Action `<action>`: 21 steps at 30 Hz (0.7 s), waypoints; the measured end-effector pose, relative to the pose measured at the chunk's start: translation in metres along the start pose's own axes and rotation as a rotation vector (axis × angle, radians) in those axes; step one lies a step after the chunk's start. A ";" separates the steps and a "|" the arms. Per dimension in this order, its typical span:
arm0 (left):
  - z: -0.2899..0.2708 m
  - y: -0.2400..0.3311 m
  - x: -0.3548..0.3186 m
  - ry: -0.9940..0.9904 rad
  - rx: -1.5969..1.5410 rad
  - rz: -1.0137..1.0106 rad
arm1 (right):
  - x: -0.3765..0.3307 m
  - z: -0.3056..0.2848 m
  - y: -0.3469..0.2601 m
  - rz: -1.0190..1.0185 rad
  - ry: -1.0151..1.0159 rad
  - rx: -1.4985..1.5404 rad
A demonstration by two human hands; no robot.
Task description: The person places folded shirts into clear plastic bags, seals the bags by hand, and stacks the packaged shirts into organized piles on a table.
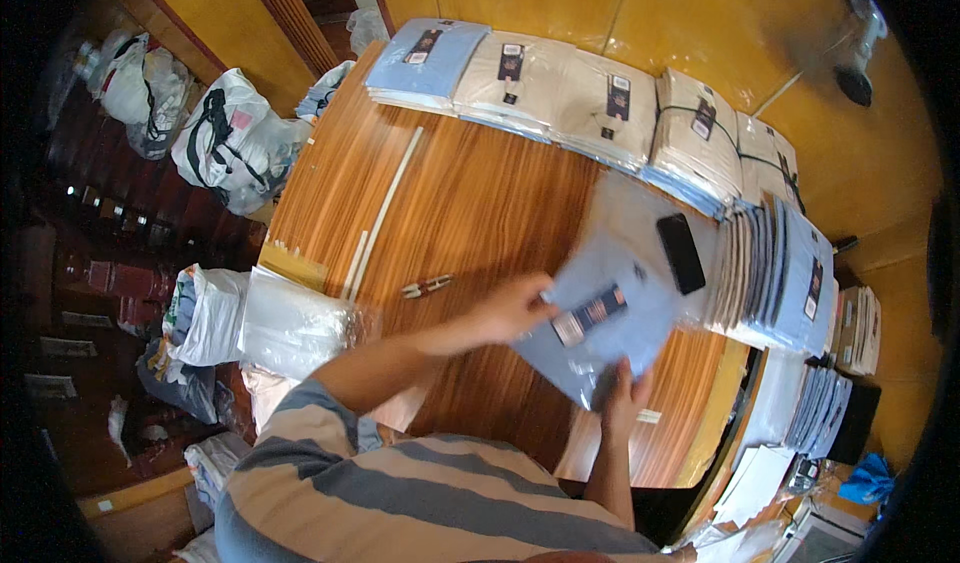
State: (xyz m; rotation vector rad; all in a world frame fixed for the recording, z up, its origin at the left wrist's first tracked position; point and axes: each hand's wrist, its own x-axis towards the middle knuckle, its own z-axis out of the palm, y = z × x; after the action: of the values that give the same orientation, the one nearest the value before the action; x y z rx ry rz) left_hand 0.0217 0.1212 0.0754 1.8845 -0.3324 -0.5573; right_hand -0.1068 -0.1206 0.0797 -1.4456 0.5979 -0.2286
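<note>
Blue folded garment (pixel 645 318) held by two hands (pixel 511 309), one black phone (pixel 682 253), one thread snip (pixel 427 286), five garment stacks (pixel 585 93) at back

Wood-grain table (pixel 480 193) — bagged garment stacks (pixel 515 83) along the far edge, snips (pixel 428 286), clear bags (pixel 295 323).

From my remote post I get the left hand (pixel 512 308) smeared by motion; can't make out how its fingertips meet the blue packet (pixel 640 338). Right hand (pixel 622 403): I lose some fingers behind that packet. Print on its dark tag (pixel 590 315) too blurred for me. Striped torso (pixel 430 475) covers part of the desk (pixel 460 203), runs off below. Pale fixture (pixel 872 35), upper right, cut by the dark rim; kind unclear.
</note>
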 end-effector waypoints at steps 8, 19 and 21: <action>-0.306 -0.045 0.118 0.899 -0.373 0.084 | 0.265 0.303 -0.075 -0.502 -0.341 -0.002; -0.369 -0.111 0.188 0.857 -0.520 -0.220 | 0.341 0.365 -0.119 -0.549 -0.101 -1.072; -0.380 -0.127 0.183 0.811 -0.453 -0.215 | 0.306 0.329 -0.124 -0.585 -0.094 -0.998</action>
State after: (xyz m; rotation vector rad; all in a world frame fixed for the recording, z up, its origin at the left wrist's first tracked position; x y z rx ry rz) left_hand 0.3725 0.3839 0.0315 1.5522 0.4946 0.0323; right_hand 0.3423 -0.0052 0.1289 -2.5766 0.1681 -0.3374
